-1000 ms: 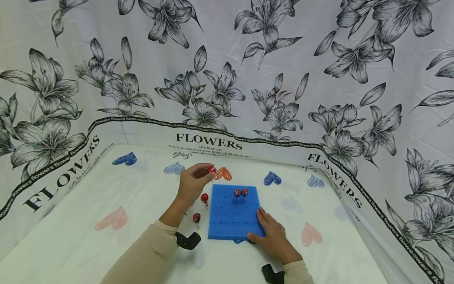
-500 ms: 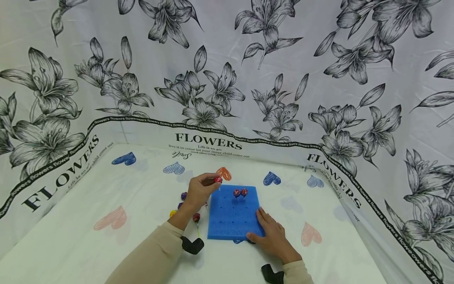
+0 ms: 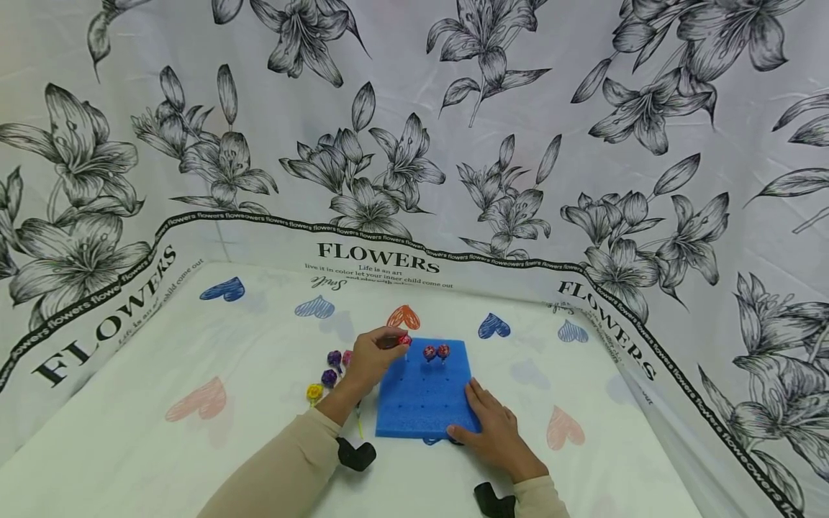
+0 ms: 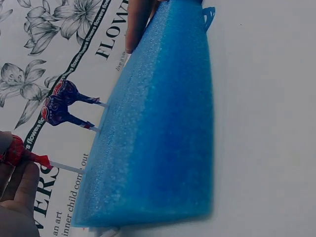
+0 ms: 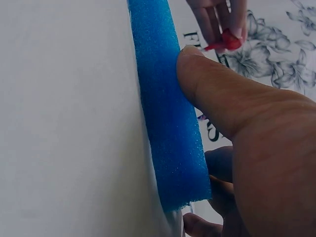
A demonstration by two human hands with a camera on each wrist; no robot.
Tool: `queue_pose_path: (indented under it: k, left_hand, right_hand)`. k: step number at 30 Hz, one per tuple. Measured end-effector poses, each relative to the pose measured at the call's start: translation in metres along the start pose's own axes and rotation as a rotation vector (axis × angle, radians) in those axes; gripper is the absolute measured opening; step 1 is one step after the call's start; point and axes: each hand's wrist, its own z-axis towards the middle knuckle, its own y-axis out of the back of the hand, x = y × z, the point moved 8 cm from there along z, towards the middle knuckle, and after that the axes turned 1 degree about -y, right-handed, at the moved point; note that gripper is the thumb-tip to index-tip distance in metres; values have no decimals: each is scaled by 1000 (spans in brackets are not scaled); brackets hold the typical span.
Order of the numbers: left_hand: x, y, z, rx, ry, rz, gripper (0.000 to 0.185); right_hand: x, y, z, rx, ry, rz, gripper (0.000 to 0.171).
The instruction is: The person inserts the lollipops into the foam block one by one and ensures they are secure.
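Tabletop (image 3: 259, 432): spread with white cloth, printed with blue, orange and pink hearts.
Backdrop (image 3: 324, 108): hangs behind and at both sides, patterned with black-line lilies above a dark band and the word FLOWERS.
Left hand (image 3: 369, 356): pinches a red-wrapped lollipop (image 3: 404, 340) at the far left part of the blue foam block (image 3: 424, 396).
Right hand (image 3: 497, 432): rests against the block's near right corner, with fingers along the right edge.
Standing lollipops (image 3: 430, 352): planted side by side near the block's far edge.
Loose lollipops (image 3: 329, 378): lie left of the block, two of them purple.
Head view: alone shows the yellow lollipop (image 3: 314, 392) and the block's small holes.
Left wrist view: shows the held lollipop's white stick (image 4: 66, 168) reaching the foam's outline; cannot tell whether inserted.
Right wrist view: shows the thumb (image 5: 207, 76) against the block's thick side.
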Motion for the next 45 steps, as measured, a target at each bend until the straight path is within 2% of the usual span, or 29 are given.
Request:
queue_pose_path:
  k: [7,13,24,32,37,42,45]
  left_hand:
    - [9,-4,1,7,20,0,24]
    - [17,-8,0,6,35,66,24]
    - [21,-11,-2,23,46,106,25]
    - [16,-7,-2,17,22,94,30]
    - [5,3,-3,11,-41,56,34]
    - [-7,25,-3,-18,-60,42,35]
    - [-20,40,-7,-17,-78,21,36]
  right_hand:
    - [-2,-1,2,21,-23,-1,92]
    - [-3,-3,1,15,-20,-9,92]
    - [-2,-2,0,0,-7,-7,92]
    - [0,-1,-1,4,-11,-8,92]
    - [0,-2,-1,6,-7,-13,92]
    - [0,-2,-1,6,-14,-9,93]
    - [0,-2,-1,8,-18,-10,93]
